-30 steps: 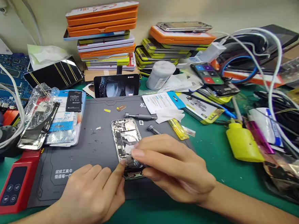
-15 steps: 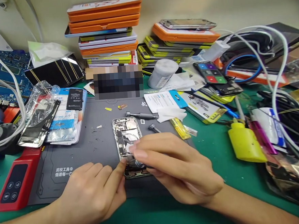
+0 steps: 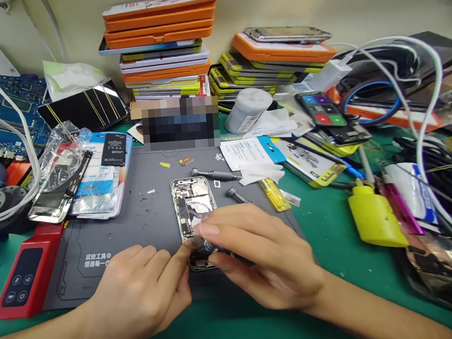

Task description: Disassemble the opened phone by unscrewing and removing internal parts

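Observation:
An opened smartphone [image 3: 194, 188], its inner boards exposed and its screen off, lies on the grey work mat [image 3: 141, 175]. My left hand [image 3: 141, 284] has its index fingertip pressed on the phone's lower left edge, with the other fingers curled and the thumb by the near corner. Over the phone's lower right part is my right hand [image 3: 263, 260], fingers bent and thumb below them. Something dark shows between its thumb and fingers, too covered to name. Beyond the phone are a dark screwdriver [image 3: 215, 174] and a small white-framed tray [image 3: 216, 183].
A second dark tool [image 3: 237, 194] and a yellow packet [image 3: 274, 194] lie right of the phone. Left are a red device [image 3: 19, 277] and a phone battery [image 3: 113, 149]. Orange boxes [image 3: 159, 22] stand stacked behind. A yellow bottle [image 3: 376, 216] and cables are on the right.
My right hand has shifted slightly left, and its thumb has moved apart from the index finger over the phone. My left hand keeps its place on the phone's edge.

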